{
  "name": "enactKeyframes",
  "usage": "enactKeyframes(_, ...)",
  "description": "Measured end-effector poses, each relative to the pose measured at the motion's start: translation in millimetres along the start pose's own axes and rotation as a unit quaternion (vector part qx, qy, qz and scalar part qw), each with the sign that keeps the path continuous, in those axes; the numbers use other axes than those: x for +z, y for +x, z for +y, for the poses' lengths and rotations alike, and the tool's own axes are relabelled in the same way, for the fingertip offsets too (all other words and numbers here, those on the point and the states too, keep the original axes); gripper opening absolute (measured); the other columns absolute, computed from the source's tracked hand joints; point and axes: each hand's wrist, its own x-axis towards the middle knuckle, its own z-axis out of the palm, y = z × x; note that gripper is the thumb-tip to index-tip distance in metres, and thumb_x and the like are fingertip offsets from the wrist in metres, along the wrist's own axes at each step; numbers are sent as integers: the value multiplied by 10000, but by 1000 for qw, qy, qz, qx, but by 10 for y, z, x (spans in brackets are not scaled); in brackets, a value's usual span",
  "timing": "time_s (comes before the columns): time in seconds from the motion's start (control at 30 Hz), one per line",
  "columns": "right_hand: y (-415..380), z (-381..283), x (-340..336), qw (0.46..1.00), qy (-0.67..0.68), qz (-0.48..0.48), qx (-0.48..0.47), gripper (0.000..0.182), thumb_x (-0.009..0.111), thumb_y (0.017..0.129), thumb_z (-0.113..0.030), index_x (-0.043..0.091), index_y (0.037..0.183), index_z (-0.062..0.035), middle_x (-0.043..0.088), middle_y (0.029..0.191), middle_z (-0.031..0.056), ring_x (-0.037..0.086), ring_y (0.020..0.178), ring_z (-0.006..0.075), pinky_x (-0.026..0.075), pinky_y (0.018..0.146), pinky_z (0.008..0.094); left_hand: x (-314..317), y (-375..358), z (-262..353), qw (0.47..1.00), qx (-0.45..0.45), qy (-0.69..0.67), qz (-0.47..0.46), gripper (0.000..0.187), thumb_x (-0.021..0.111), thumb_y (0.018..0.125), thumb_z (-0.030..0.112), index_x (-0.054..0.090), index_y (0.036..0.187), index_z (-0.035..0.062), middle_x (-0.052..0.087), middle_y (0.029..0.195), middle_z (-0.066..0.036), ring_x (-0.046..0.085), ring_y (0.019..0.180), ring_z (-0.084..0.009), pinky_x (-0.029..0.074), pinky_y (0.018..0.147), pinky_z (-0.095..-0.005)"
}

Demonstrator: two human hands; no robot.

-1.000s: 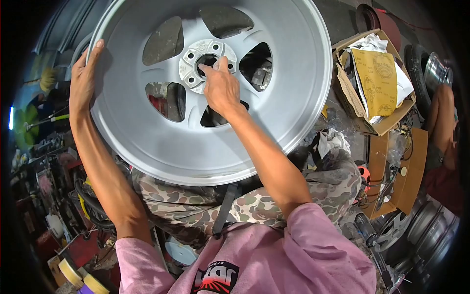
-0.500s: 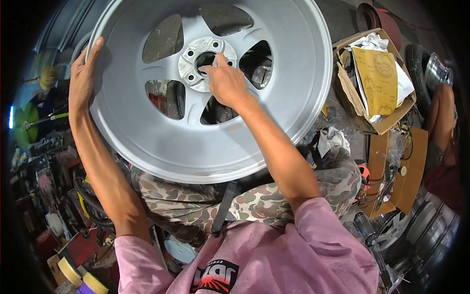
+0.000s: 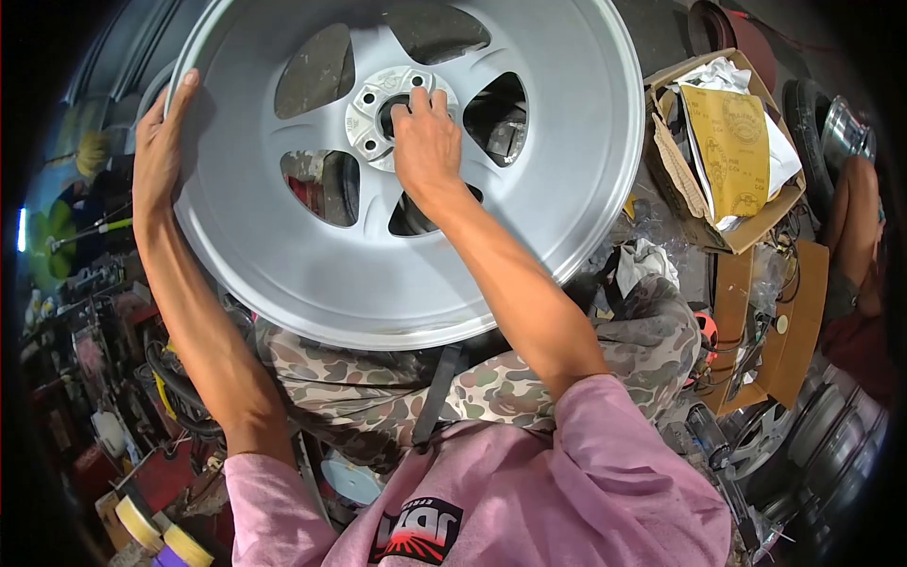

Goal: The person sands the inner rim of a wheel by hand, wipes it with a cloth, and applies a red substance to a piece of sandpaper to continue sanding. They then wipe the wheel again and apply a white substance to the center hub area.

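A large grey wheel rim (image 3: 350,274) rests over my lap, its inner side facing up. Wrapped round its left edge is my left hand (image 3: 162,142), thumb on top and the other fingers partly hidden behind. My right hand (image 3: 430,142) lies over the hub (image 3: 363,121), at the right side of its centre hole, with bent fingers pointing away from me. Whether anything is under those fingertips is hidden.
At the right are a cardboard box (image 3: 704,236) with papers and a yellow sandpaper sheet (image 3: 732,151), an open carton (image 3: 794,321) and more wheels (image 3: 822,425). Another person's bent limb (image 3: 855,222) shows at far right. Tape rolls (image 3: 139,523) lie lower left.
My right hand has shifted slightly left and turned so that its back faces up over the hub. My left hand has kept its place on the rim edge.
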Motion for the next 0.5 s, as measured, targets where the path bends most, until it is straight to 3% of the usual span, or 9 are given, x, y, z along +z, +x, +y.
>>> enactKeyframes(0.13,9,18,176,999,10,38,-3,73,676,822,-46,718,861,-1,600,1068,124,640,1000,315,590,807,412,30,-15,27,1000,3,1,6,608,714,959,495,694,1271,-26,663,1012,-55,609,941,-110,471,850,-224)
enactKeyframes(0.2,5,70,248,994,45,92,-38,94,658,798,-15,723,863,-32,624,992,104,649,905,308,574,730,423,42,-36,52,1000,7,-8,4,617,717,956,493,690,1273,-35,666,1017,-65,616,944,-117,471,858,-224)
enactKeyframes(0.33,-13,113,232,993,61,78,-57,108,657,805,-34,734,879,-46,627,963,88,650,905,292,563,741,424,0,9,-4,1000,3,-12,-10,640,713,952,511,685,1277,-41,666,1036,-75,616,966,-128,471,885,-238)
enactKeyframes(0.5,10,81,259,994,55,93,8,77,649,831,-55,723,827,-35,622,990,92,647,958,295,554,795,451,16,3,-12,1000,30,1,-5,702,708,937,556,676,1296,-46,671,1118,-110,610,1076,-166,441,997,-278)
